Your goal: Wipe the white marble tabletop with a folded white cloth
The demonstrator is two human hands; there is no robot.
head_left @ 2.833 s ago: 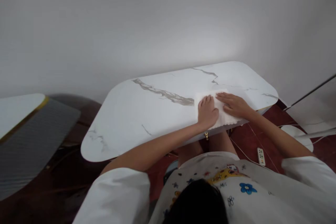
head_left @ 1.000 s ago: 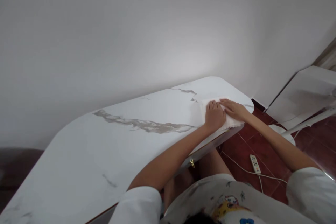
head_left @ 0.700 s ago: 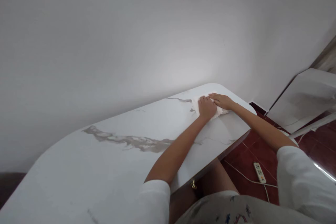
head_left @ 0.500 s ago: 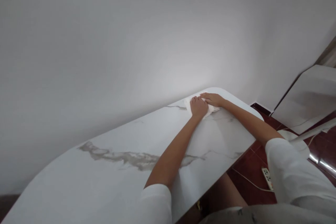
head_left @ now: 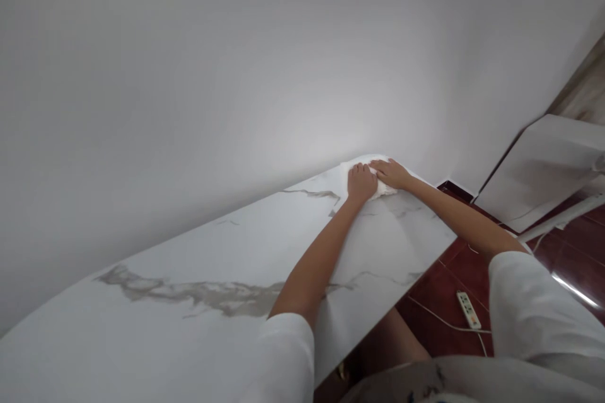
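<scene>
pressing on a white cloth (head_left: 384, 189) in the head view, the person's left hand (head_left: 362, 182) and right hand (head_left: 392, 174) meet near the far right end of the white, marble-patterned table (head_left: 227, 252), close to the table's wall-side edge. the left hand lies on the cloth with its fingers bent and bunched side by side, knuckles up; whether they grip the fabric or only push it down, one cannot tell. the right hand reaches in from the other side of the cloth, palm down, its fingers stretched out and unclenched, their tips just beside the left hand. the cloth lies on the table under both hands, rumpled along its near edge. a broad grey-brown vein (head_left: 189, 293) runs across the table from near its back edge to the left forearm (head_left: 314, 264). behind the table rises a pale wall (head_left: 236, 75). past the table's front edge, down on the dark red tiled floor (head_left: 472, 277), lie a white power strip (head_left: 468, 310) and a pale cord (head_left: 435, 315). beyond the table's right end is a white panel (head_left: 524, 170), well apart from the hands
</scene>
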